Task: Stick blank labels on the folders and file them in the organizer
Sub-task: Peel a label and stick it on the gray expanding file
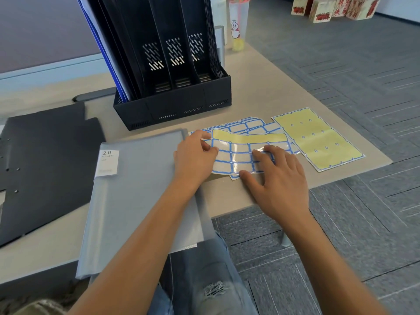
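Observation:
A grey display-book folder (pixel 136 189) lies on the desk in front of me, marked "20 pockets". To its right is a sheet of blue-bordered blank labels (pixel 241 155), its top row peeled to the yellow backing. My left hand (pixel 193 160) pinches the sheet's left edge between thumb and fingers. My right hand (pixel 277 178) rests on the sheet, fingertips bent onto a label in the middle row. The black file organizer (pixel 172 105) stands behind, with a blue folder (pixel 100 53) in its leftmost slot. More label sheets (pixel 250 126) lie under the held one.
A used yellow backing sheet (pixel 318 139) lies at the right near the desk's edge. Black folders (pixel 45 160) lie open at the left. A plastic cup with a straw (pixel 238 23) stands behind the organizer. Beyond the desk is grey carpet with cartons (pixel 334 7).

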Demonstrator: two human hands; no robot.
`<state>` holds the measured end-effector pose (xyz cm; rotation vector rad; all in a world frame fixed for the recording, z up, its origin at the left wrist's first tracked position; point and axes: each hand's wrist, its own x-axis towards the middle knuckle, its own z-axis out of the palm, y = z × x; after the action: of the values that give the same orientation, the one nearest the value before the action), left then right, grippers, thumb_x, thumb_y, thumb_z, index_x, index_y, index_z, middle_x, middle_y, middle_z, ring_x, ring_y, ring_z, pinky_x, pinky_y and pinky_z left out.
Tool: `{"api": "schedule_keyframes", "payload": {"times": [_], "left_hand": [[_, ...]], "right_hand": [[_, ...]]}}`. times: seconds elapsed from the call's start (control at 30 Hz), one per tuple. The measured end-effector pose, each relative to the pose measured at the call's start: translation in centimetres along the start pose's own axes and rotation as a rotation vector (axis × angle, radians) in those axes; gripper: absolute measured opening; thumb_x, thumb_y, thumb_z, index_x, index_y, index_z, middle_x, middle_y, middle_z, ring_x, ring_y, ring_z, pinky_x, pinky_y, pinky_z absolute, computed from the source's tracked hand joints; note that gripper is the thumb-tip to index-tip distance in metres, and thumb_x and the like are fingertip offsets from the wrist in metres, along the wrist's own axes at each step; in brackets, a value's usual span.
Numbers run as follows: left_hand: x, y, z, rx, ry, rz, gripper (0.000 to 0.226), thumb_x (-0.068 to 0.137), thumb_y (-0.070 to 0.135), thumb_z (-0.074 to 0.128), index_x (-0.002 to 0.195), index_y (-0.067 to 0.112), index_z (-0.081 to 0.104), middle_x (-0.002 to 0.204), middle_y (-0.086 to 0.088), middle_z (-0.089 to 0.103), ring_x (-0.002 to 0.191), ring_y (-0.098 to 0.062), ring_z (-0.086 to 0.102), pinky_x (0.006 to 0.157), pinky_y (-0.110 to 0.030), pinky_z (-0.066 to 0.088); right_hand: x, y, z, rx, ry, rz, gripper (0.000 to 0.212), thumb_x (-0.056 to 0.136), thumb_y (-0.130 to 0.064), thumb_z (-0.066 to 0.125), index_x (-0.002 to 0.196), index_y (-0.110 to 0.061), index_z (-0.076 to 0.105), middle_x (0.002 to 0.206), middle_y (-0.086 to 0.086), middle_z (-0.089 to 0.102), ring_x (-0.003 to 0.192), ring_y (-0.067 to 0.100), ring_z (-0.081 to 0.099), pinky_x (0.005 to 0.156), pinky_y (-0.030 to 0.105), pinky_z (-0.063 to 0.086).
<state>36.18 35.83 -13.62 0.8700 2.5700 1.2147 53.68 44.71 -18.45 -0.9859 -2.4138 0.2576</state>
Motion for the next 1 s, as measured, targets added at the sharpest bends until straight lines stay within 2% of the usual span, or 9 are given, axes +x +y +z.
{"api": "schedule_keyframes", "payload": {"times": [0.1,0.23,0.37,0.5,0.53,0.6,0.73,0.8,1.0], "left_hand": [[-0.7,0.3,-0.2,-0.208,0.0,-0.03,0.022,0.087,0.01,0.067,0.107,0.02,0.068,0.082,0.007,0.072,0.085,-0.016,0.07,0.084,-0.042,0.058],[-1.5,0.2,-0.5,-0.339,0.032,-0.052,0.015,0.086,0.011,0.071,0.1,0.013,0.076,0.093,0.005,0.077,0.088,-0.011,0.073,0.087,-0.044,0.059],[-3.4,0.8,-1.2,-0.414,0.03,-0.04,0.011,0.088,0.013,0.07,0.097,0.015,0.076,0.092,0.005,0.078,0.086,-0.012,0.074,0.085,-0.041,0.06],[-6.0,1.7,-1.8,-0.538,0.028,-0.068,0.01,0.09,0.013,0.071,0.098,0.016,0.076,0.092,0.005,0.078,0.082,-0.007,0.071,0.079,-0.03,0.058],[-6.7,1.9,-2.0,-0.563,0.03,-0.068,0.009,0.09,0.013,0.072,0.098,0.016,0.075,0.092,0.006,0.078,0.08,-0.004,0.07,0.076,-0.024,0.055],[-8.0,2.3,-2.5,-0.615,0.027,-0.076,0.008,0.091,0.013,0.072,0.098,0.015,0.075,0.093,0.005,0.077,0.08,-0.001,0.068,0.075,-0.019,0.054],[-10.0,2.5,-3.2,-0.762,-0.017,-0.129,0.012,0.092,0.012,0.071,0.102,0.015,0.076,0.099,-0.001,0.077,0.093,-0.016,0.071,0.088,-0.039,0.058],[-10.5,2.3,-3.5,-0.836,-0.038,-0.143,0.016,0.093,0.008,0.067,0.105,0.013,0.076,0.104,-0.005,0.077,0.099,-0.025,0.072,0.092,-0.044,0.057],[-10.9,2.1,-3.9,-0.959,-0.052,-0.19,0.016,0.093,0.001,0.064,0.105,0.004,0.074,0.102,-0.013,0.077,0.089,-0.022,0.073,0.085,-0.035,0.057]], "right_hand": [[-0.1,0.0,-0.1,0.013,-0.001,0.002,0.06,0.092,-0.064,0.05,0.134,-0.024,0.066,0.144,0.004,0.058,0.134,0.027,0.049,0.117,0.05,0.038],[-0.2,-0.2,-0.3,0.053,0.024,0.0,0.055,0.093,-0.059,0.055,0.131,-0.023,0.068,0.142,0.004,0.06,0.132,0.027,0.052,0.115,0.047,0.039],[-0.4,-0.2,-1.1,0.341,0.082,0.0,0.047,0.094,-0.048,0.067,0.133,-0.022,0.069,0.145,0.001,0.059,0.137,0.022,0.053,0.116,0.052,0.04],[-0.6,-1.4,-3.3,0.635,0.087,0.001,0.037,0.094,-0.026,0.078,0.13,-0.024,0.071,0.143,-0.006,0.061,0.135,0.01,0.056,0.108,0.014,0.041],[-0.6,-1.8,-3.8,0.652,0.078,-0.03,0.037,0.093,-0.023,0.08,0.13,-0.023,0.072,0.143,-0.006,0.061,0.135,0.008,0.056,0.107,0.011,0.039],[-0.4,-2.6,-4.6,0.67,0.044,-0.095,0.039,0.092,-0.024,0.081,0.13,-0.025,0.071,0.145,-0.007,0.059,0.137,0.006,0.054,0.112,0.019,0.041],[-0.5,-3.9,-4.7,0.657,0.008,-0.181,0.041,0.092,-0.029,0.082,0.131,-0.028,0.071,0.15,-0.008,0.054,0.141,0.011,0.049,0.114,0.04,0.045],[-0.5,-4.4,-4.8,0.662,0.026,-0.193,0.041,0.092,-0.03,0.082,0.131,-0.028,0.071,0.15,-0.007,0.054,0.141,0.013,0.048,0.113,0.042,0.045],[-0.5,-5.1,-5.1,0.67,0.04,-0.214,0.033,0.092,-0.03,0.082,0.124,-0.028,0.073,0.145,-0.007,0.056,0.139,0.012,0.05,0.112,0.036,0.045]]}}
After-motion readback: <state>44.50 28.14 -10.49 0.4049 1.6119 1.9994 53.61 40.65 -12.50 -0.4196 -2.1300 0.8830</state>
